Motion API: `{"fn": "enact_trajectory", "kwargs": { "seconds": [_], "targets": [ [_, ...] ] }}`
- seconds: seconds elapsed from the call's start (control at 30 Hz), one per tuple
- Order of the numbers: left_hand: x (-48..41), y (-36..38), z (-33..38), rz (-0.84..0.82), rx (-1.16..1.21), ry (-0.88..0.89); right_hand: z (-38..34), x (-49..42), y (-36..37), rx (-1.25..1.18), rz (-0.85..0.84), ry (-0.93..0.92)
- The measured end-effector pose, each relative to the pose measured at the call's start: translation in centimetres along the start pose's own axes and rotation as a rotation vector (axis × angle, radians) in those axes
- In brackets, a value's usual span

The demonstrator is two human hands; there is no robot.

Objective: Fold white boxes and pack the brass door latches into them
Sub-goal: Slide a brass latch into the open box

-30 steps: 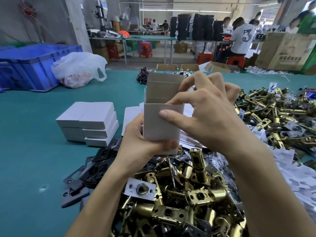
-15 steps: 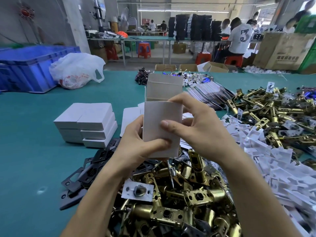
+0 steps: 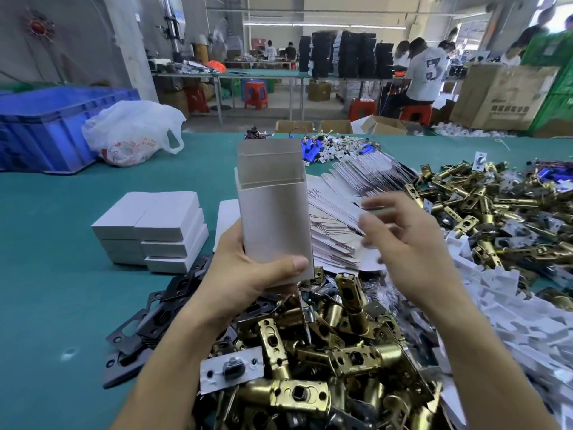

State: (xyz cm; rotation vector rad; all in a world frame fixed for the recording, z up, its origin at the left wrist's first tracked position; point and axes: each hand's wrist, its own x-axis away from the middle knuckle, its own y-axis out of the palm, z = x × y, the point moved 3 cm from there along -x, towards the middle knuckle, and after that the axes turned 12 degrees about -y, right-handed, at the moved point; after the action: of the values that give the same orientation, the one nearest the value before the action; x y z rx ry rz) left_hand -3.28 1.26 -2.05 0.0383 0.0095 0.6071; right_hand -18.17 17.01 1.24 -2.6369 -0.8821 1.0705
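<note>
grips box [image 3: 273, 225] in left hand [image 3: 245, 274], upright above the bench [image 3: 62, 290], with thumb pressed across the lower front and fingers behind. top flap standing open at the far side. holds right hand [image 3: 409, 243] just beside the box on the right, not touching it, with fingers loose and apart, blurred. under both hands, a heap of latches [image 3: 325, 352] on the bench; second heap [image 3: 480, 206] further right. behind the right hand, flat cards [image 3: 335, 218] fanned out. left of the box, stack [image 3: 155, 231] of closed white boxes, with black plates [image 3: 155, 315] between it and the latches. far left, crate [image 3: 46, 125] with bag [image 3: 130, 131] beside it.
</note>
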Motion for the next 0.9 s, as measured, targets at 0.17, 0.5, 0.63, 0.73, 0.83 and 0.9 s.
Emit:
{"fn": "enact_trajectory", "kwargs": {
  "seconds": [0.17, 0.5, 0.63, 0.73, 0.83, 0.9],
  "targets": [
    [0.0, 0.5, -0.1, -0.007, -0.040, -0.012, 5.7, 1.6, -3.6, 0.792, -0.159, 0.340],
    [0.3, 0.8, 0.2, -0.084, -0.053, -0.021, 5.7, 2.3, -3.0, 1.031, -0.200, 0.435],
    [0.4, 1.0, 0.4, -0.107, -0.057, -0.008, 5.6, 2.9, -3.9, 1.066, -0.284, 0.556],
    [0.6, 1.2, 0.6, -0.116, -0.055, -0.006, 6.0, 3.3, -3.2, 0.911, -0.310, 0.548],
    [0.6, 1.2, 0.5, -0.144, -0.065, -0.029, 6.4, 3.3, -2.9, 0.787, -0.235, 0.543],
    [0.7, 1.3, 0.3, -0.183, -0.073, -0.044, 6.9, 3.1, -3.2, 0.748, -0.171, 0.521]
  ]
}}
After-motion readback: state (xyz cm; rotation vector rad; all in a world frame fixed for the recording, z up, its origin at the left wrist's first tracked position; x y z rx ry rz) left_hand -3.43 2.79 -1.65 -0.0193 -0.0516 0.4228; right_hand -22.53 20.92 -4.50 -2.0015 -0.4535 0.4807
